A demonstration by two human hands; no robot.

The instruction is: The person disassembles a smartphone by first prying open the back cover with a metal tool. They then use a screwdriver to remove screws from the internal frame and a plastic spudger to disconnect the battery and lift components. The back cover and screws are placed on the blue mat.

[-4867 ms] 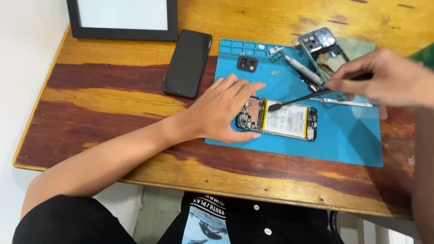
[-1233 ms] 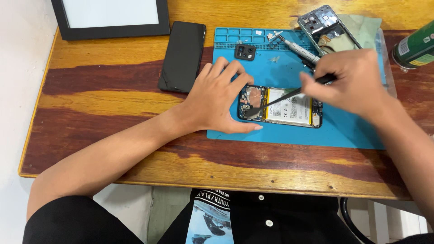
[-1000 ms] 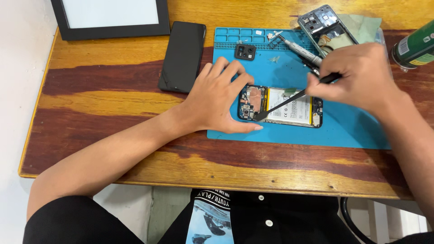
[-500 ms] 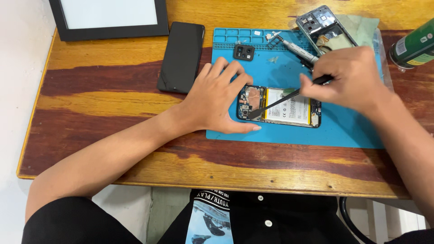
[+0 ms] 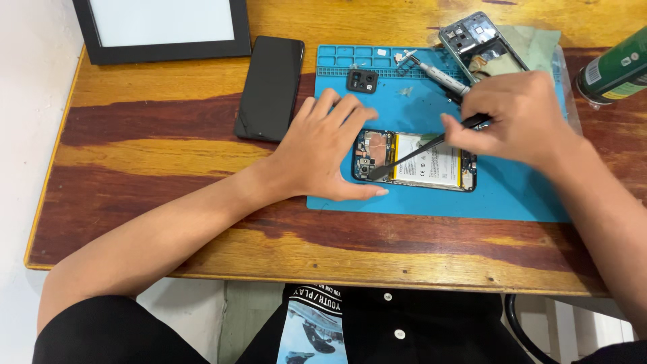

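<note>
Hands work over an opened phone (image 5: 418, 160) that lies flat on a blue mat (image 5: 512, 195) on a wooden table (image 5: 162, 168). The left hand (image 5: 323, 152) rests open, palm down and fingers spread, on the mat at the phone's left end, its thumb running along the phone's near edge and its fingertips touching the left side. The right hand (image 5: 515, 118) is closed around a thin black pry tool (image 5: 424, 147), pinching it near its upper end; the tool slants down to the left across the yellow-edged battery (image 5: 431, 162), and its tip sits on the exposed circuit board (image 5: 372, 154) at the phone's left end. Behind the phone, a small black camera cover (image 5: 362, 80) lies on the mat near its tray compartments, and a slim screwdriver (image 5: 438, 75) lies at an angle just beside a few tiny loose parts. A phone frame (image 5: 475, 37) lies tilted at the mat's far right corner, partly on a greenish cloth (image 5: 532, 44). To the left of the mat, a second, dark phone (image 5: 269, 87) lies face up on the wood, well apart from the opened one. A black picture frame (image 5: 162, 27) sits at the far left edge, and a green can (image 5: 617, 67) lies at the right edge.
</note>
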